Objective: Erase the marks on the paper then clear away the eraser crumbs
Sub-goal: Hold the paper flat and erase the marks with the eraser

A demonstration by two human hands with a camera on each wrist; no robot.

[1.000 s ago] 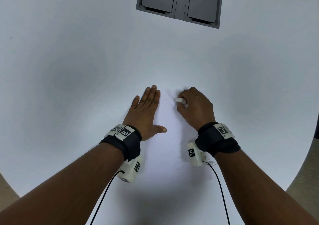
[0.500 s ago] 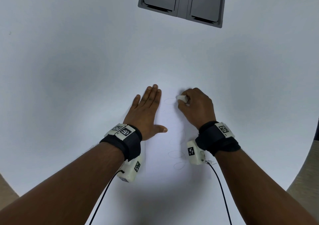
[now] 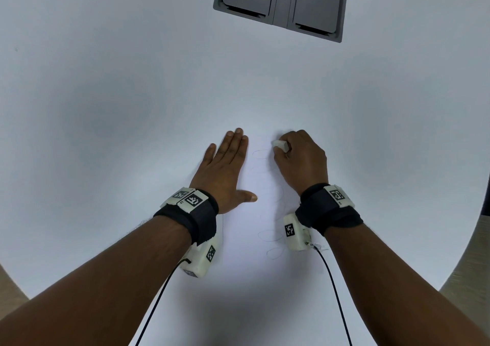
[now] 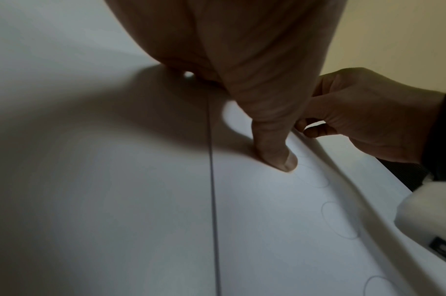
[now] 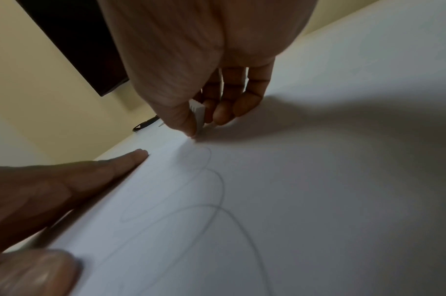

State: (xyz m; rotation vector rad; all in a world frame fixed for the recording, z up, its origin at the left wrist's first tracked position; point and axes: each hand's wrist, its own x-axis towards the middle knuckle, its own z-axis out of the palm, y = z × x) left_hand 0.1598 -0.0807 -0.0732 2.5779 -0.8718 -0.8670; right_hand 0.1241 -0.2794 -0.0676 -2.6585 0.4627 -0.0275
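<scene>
Head view is showing the left hand [image 3: 225, 170] pressing flat, fingers straight and together, on the paper's [image 3: 254, 271] left edge, while the right hand [image 3: 299, 160] is pinching the eraser [image 3: 281, 145] at the far loops [image 3: 261, 154]. Erasing is barely started; nearer loops are waiting, then crumbs.

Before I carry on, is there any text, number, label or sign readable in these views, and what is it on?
No readable words or numbers in any view.
Wrist bands: square black-and-white coded markers, patterns only; a tiny mark beside the left one is too small to read.
Paper: only pencil loops, scribbles and no letters.
Eraser in the right hand: no print visible.
Grey panel on the table: unlabelled.
</scene>
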